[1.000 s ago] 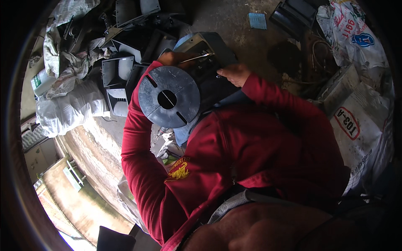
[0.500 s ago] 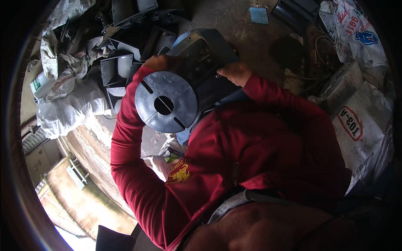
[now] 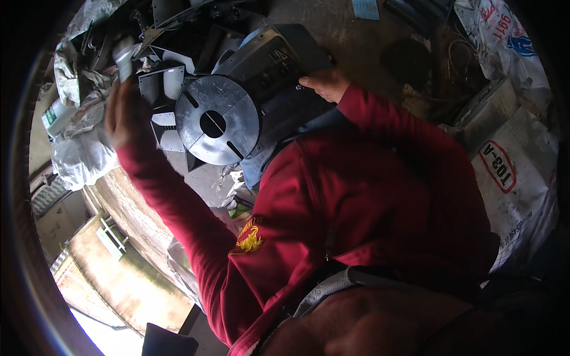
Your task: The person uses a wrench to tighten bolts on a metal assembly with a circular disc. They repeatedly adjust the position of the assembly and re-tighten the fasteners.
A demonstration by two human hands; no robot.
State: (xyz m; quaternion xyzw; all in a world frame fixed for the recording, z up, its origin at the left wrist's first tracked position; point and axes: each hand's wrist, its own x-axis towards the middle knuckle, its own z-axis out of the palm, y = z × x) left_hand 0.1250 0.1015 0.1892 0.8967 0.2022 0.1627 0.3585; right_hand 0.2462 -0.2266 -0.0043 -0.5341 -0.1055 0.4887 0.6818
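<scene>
Tilted across my lap is a dark metal part (image 3: 282,110) with cut-outs in its upper plate. At its left end is a round grey metal disc (image 3: 196,136) with a round centre hole and two dark slots. My right hand (image 3: 328,85) grips the part's right edge, with a small shiny fitting at the fingertips. Away to the left, my left hand (image 3: 127,114) is raised and smeared by motion. Its fingers appear closed around a pale, blurred object (image 3: 124,57), whose kind I cannot make out.
Black metal brackets (image 3: 173,82) are heaped at the upper left, beside white plastic bags (image 3: 83,160). A light blue sheet (image 3: 366,9) lies on the floor at the top. White printed sacks (image 3: 513,160) stand at the right, near a coiled cable (image 3: 460,65).
My left hand has left the dark part and swung left, where a pale object now shows at its fingers. The disc and part appear shifted up and left; my right hand stays on the edge.
</scene>
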